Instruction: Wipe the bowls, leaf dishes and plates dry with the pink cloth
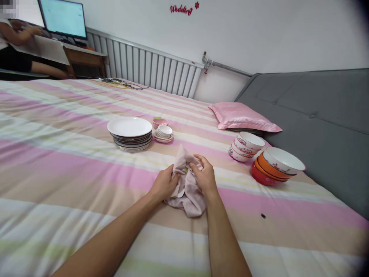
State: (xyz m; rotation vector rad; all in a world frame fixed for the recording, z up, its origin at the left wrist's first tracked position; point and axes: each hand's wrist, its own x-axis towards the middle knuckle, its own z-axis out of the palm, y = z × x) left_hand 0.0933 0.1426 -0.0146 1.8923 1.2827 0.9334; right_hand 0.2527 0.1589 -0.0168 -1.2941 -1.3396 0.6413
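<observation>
A: How'll the pale-pink cloth (193,200) handle?
B: Prob. light, soft, floppy; grip folds. White/green item (181,192) inside, mostly hidden, poss. fragile: hold edges gently.
A: Where's it at?
B: Btwn L hand (165,184), pinching its left folds, & R hand (206,176), pinching upper right; over striped bedspread (72,184).

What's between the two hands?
In the head view, a crumpled pale pink cloth, something white and green showing in its folds, is held between the left hand and right hand.

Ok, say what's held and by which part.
The left hand and right hand grip a pinkish cloth by opposite sides of its upper folds; anything inside is unclear.
</observation>
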